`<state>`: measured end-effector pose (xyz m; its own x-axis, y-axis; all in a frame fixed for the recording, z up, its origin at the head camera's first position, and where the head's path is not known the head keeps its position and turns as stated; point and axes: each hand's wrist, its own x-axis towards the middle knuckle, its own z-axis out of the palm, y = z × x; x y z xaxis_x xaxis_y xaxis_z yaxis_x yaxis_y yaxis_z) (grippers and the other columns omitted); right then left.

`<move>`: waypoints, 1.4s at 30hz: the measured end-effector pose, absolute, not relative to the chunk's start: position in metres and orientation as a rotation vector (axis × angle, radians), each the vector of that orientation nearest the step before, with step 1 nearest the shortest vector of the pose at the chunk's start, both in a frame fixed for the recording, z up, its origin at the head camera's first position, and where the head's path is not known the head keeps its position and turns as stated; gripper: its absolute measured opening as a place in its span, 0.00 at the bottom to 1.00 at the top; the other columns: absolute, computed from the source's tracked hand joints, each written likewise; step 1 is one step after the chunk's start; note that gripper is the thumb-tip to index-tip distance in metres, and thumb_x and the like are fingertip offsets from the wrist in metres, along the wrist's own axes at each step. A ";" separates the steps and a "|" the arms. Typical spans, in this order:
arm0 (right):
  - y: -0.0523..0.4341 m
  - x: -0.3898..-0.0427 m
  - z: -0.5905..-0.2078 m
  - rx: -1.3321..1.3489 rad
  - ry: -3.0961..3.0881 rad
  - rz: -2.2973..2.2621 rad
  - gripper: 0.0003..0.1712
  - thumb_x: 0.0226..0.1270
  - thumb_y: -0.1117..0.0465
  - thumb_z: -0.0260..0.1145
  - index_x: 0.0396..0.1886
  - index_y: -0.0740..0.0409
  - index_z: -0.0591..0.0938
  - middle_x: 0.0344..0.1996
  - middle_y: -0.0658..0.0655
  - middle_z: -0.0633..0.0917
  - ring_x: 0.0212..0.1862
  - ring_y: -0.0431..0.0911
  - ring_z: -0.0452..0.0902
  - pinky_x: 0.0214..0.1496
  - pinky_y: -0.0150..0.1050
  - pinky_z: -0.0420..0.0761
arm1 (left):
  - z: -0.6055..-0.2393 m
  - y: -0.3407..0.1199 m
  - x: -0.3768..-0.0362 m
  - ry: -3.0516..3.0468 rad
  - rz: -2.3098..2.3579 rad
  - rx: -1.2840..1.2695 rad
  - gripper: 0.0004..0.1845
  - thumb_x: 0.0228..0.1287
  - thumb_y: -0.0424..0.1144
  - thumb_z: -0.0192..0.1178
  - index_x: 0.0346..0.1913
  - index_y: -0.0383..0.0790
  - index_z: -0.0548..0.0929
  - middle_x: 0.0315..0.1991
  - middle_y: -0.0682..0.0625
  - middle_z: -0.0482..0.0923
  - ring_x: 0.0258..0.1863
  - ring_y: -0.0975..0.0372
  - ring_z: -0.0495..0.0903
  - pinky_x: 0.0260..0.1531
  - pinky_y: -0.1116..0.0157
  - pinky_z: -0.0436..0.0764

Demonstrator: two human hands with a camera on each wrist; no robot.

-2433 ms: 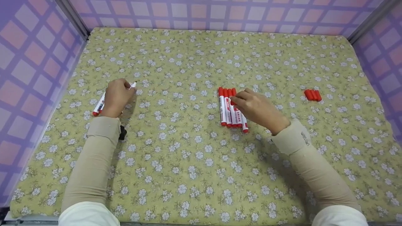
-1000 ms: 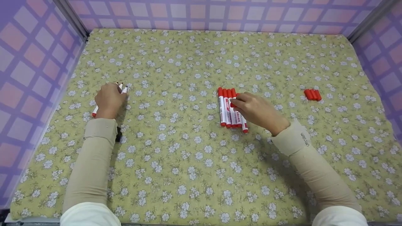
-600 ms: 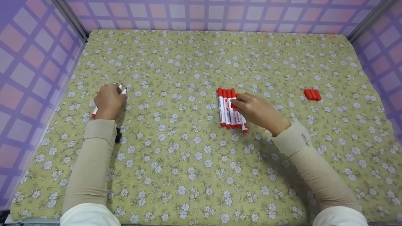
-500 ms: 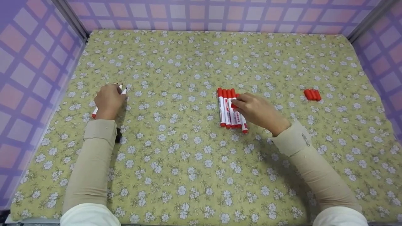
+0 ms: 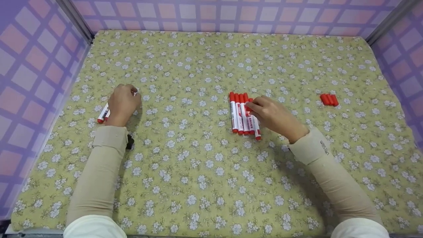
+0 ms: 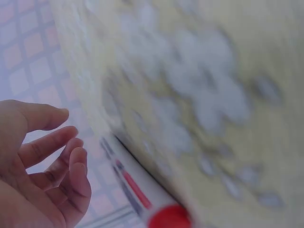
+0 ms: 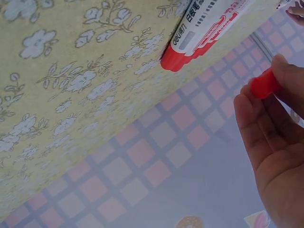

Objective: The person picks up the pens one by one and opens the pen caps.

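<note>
My left hand (image 5: 124, 102) hovers over uncapped whiteboard markers (image 5: 103, 114) at the left of the cloth. In the left wrist view its fingers are loosely bent and apart from the thumb, with nothing between them; a white marker with a red end (image 6: 142, 185) lies close by. My right hand (image 5: 277, 115) pinches a small red marker cap (image 7: 265, 84) between thumb and fingertips. That hand is above a row of red-capped whiteboard markers (image 5: 240, 115) lying side by side near the middle, partly covering the rightmost ones.
Several loose red caps (image 5: 329, 99) lie together at the right. A yellow flowered cloth (image 5: 185, 158) covers the table. Checked panels (image 5: 211, 15) rise at the back and both sides.
My left hand settled onto the left markers, stayed there, then let go and rose a little to the right. The right hand has barely moved and still pinches the cap.
</note>
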<state>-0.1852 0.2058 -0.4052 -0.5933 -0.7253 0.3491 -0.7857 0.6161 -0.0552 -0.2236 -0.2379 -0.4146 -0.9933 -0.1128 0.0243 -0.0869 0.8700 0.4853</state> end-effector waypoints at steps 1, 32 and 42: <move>0.207 -0.186 -0.405 1.209 -2.552 0.293 0.14 0.62 0.70 0.66 0.48 0.68 0.84 0.36 0.65 0.82 0.36 0.52 0.80 0.38 0.41 0.84 | -0.413 -0.235 -0.224 -2.983 -0.796 0.148 0.18 0.70 0.39 0.48 0.53 0.30 0.80 0.44 0.34 0.75 0.30 0.49 0.73 0.27 0.54 0.70; 0.296 -0.212 -0.399 0.360 -2.819 0.640 0.19 0.69 0.69 0.59 0.57 0.73 0.77 0.43 0.72 0.77 0.41 0.61 0.76 0.41 0.54 0.79 | -0.419 -0.095 -0.215 -3.036 -1.672 -0.173 0.19 0.72 0.42 0.51 0.60 0.39 0.76 0.50 0.44 0.74 0.43 0.55 0.74 0.37 0.62 0.74; 0.332 -0.216 -0.401 0.156 -2.808 0.783 0.21 0.67 0.64 0.63 0.57 0.70 0.78 0.45 0.72 0.79 0.43 0.62 0.79 0.41 0.39 0.80 | -0.424 -0.056 -0.218 -3.068 -1.906 -0.257 0.21 0.71 0.40 0.49 0.61 0.34 0.74 0.48 0.42 0.78 0.43 0.52 0.80 0.40 0.60 0.79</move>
<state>-0.2162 0.3323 -0.4005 -0.9699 -0.0425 0.2399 -0.1605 0.8522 -0.4979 -0.2184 -0.0555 -0.4243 -0.8779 0.3562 -0.3200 -0.1290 0.4677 0.8744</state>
